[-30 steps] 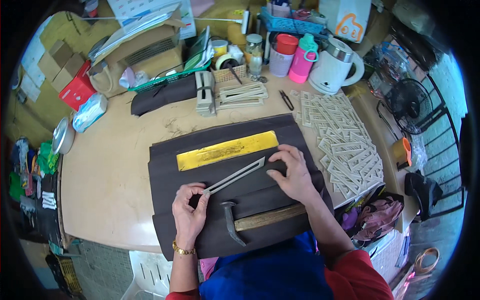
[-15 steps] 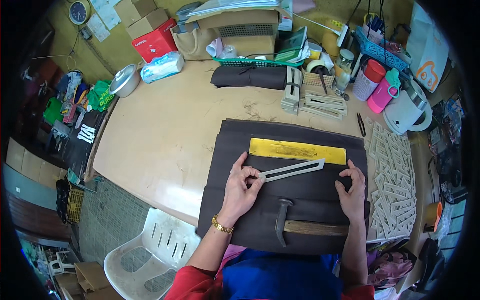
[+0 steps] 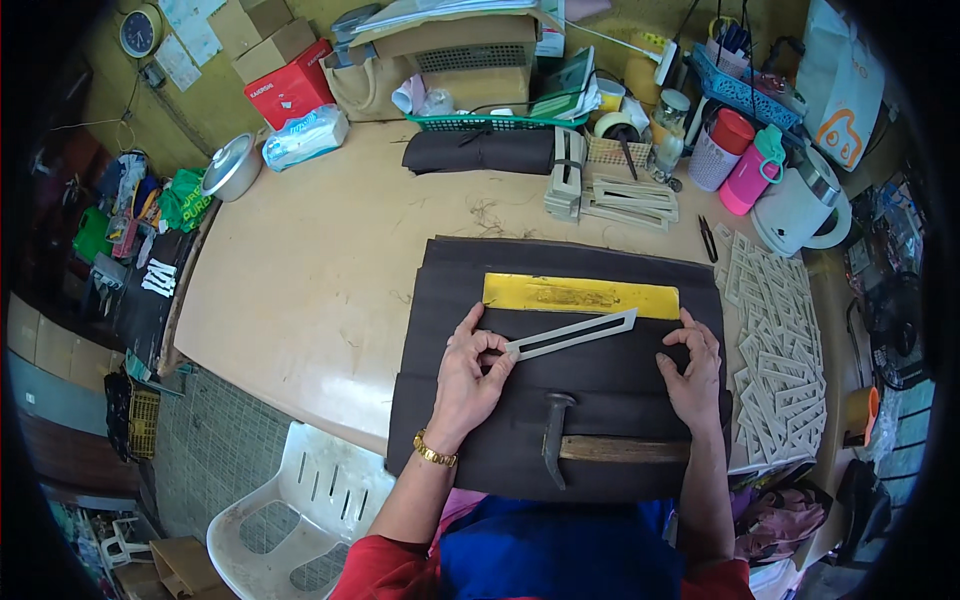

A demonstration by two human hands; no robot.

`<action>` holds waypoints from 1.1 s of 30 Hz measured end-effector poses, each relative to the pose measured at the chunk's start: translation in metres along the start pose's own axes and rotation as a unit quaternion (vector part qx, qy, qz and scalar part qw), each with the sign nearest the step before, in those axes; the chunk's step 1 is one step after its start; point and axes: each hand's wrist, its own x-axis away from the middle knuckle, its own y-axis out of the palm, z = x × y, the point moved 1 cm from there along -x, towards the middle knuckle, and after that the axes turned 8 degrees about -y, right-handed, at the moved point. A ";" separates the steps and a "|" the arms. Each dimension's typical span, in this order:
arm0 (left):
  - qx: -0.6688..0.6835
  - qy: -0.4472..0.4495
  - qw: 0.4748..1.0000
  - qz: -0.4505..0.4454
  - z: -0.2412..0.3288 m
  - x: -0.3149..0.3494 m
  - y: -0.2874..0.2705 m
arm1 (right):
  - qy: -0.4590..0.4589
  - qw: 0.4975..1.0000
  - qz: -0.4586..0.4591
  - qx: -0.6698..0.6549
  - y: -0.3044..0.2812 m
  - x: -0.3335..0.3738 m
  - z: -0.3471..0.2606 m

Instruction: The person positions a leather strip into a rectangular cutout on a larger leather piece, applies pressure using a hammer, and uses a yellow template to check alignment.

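Note:
My left hand (image 3: pixel 470 378) pinches one end of a pale, slotted frame strip (image 3: pixel 575 334) between thumb and fingers. Its outstretched index finger reaches the left end of a flat yellow strip (image 3: pixel 580 296). At that strip's right end rests the index fingertip of my right hand (image 3: pixel 694 375), whose thumb stands apart with nothing held. Both strips are over a stack of black sheets (image 3: pixel 450 290), the pale one slanting up to the right just below the yellow one. A hammer (image 3: pixel 620 449) with a wooden handle lies on the sheets, nearest my body.
Many loose pale frames (image 3: pixel 775 370) cover the table's right side. Thread snips (image 3: pixel 708 238) lie above them. Bundled frames (image 3: pixel 566 185) stand behind the sheets, beside a black roll (image 3: pixel 478 151). A white kettle (image 3: pixel 795 205) stands back right, a white chair (image 3: pixel 300 500) front left.
The whole view has shifted slightly to the left. Against the sheets, my hands, the pale frame strip and the yellow strip keep nearly the same places.

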 end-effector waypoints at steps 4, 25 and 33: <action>0.030 -0.006 1.000 0.006 0.000 0.001 0.001 | 0.003 1.000 -0.007 0.002 0.000 0.000 -0.002; 0.127 -0.084 0.983 -0.102 0.052 0.020 -0.020 | 0.036 0.928 -0.133 -0.347 -0.037 0.016 -0.051; 0.045 -0.087 0.986 -0.131 0.052 -0.023 -0.008 | 0.105 0.952 -0.092 -0.271 -0.022 -0.019 -0.039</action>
